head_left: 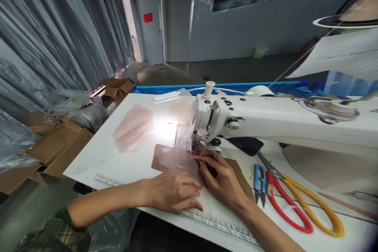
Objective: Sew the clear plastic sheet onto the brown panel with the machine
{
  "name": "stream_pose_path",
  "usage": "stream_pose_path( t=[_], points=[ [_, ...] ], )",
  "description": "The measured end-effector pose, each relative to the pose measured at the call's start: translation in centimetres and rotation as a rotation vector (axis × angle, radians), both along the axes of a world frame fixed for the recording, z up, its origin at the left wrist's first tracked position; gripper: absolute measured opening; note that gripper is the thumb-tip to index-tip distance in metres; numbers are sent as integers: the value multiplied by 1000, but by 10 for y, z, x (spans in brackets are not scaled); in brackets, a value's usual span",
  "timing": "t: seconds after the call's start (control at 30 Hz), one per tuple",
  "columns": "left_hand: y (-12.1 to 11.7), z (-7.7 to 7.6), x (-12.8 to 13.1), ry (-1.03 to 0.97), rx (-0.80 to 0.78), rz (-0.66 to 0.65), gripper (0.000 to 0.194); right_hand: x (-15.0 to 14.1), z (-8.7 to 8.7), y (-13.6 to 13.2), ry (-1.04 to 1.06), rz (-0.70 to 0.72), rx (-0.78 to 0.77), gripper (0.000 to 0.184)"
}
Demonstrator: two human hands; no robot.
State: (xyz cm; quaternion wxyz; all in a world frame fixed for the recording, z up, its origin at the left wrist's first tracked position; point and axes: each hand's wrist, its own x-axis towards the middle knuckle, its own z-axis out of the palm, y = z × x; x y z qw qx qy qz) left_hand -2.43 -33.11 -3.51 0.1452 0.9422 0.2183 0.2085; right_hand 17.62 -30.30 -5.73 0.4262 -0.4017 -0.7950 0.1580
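Observation:
A clear plastic sheet (pixel 174 157) lies over a flat brown piece (pixel 156 163) on the white sewing table (pixel 106 126), just in front of the needle area of a white sewing machine (pixel 203 118). My left hand (pixel 177 189) rests on the near part of the sheet, palm down, thumb apart from the fingers. Close to the presser foot (pixel 197 146), my right hand (pixel 218 175) presses its fingertips on the material's right side, with a gap between thumb and index finger. More brown material (pixel 239 173) shows beyond the right hand. The needle point is hidden.
Blue thread snips (pixel 260 183) and large scissors (pixel 291 189) with red and yellow handles lie right of my right hand. A printed ruler scale (pixel 215 224) runs along the front edge. Cardboard boxes (pixel 65 141) stand left of the table. A white lamp (pixel 167 97) lights the tabletop.

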Motion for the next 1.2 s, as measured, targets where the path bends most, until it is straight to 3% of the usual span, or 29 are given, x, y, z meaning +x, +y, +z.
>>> stream_pose_path(
  t=[0.07,0.2,0.27,0.37,0.47,0.57,0.63,0.67,0.77,0.9,0.97,1.07,1.2],
  points=[
    [10,3,-6,-7,16,96,29,-1,2,-2,12,1,-6,24],
    [45,4,-35,79,61,533,24,-2,3,-4,30,13,-7,24],
    [58,2,-47,115,34,609,20,-2,2,-3,43,13,-2,24],
    [61,3,-55,94,32,624,18,0,4,-1,71,7,-21,24],
    [51,13,-49,-36,-52,641,14,1,13,-2,95,40,-165,25],
    [30,27,-34,-235,-440,570,13,-3,31,-10,112,177,-450,31],
    [14,36,-23,-317,-684,393,15,-10,42,-19,148,331,-619,44],
    [7,40,-19,-316,-733,308,16,-14,47,-24,173,400,-678,48],
    [-7,53,-17,-271,-661,263,17,-22,52,-37,299,480,-815,38],
    [2,67,-36,-377,-664,415,28,-17,48,-37,443,605,-1165,36],
    [14,71,-44,-332,-682,471,33,-11,44,-29,419,566,-1250,38],
    [39,71,-45,-130,-452,565,30,-6,38,-11,249,373,-1124,35],
    [74,59,-34,281,-3,643,20,-8,28,9,-186,-26,-610,23]
  ],
)
